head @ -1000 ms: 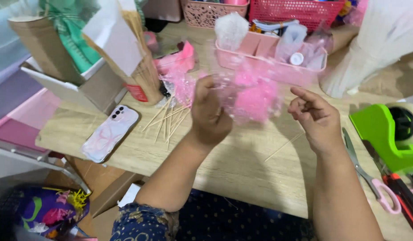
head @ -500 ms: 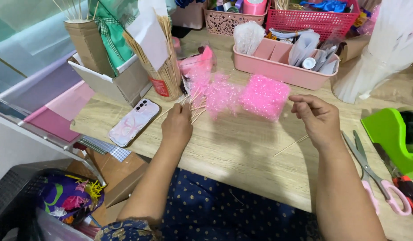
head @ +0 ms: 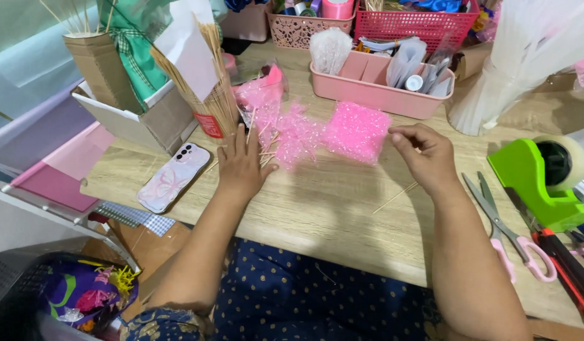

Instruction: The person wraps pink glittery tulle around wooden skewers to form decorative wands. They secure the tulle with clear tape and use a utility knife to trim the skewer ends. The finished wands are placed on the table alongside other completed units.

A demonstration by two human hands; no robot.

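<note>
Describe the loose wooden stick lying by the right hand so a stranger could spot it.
Start at the green tape dispenser on the light wooden table. Left of the pink-handled scissors, under the right hand, lies one thin wooden skewer. It lies alone, slanted, away from the scattered sticks.

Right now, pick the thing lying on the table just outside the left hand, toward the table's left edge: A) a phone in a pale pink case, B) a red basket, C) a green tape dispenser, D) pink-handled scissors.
A: the phone in a pale pink case lies flat on the wooden table just left of the left hand; the scissors and tape dispenser sit on the right side.
</note>
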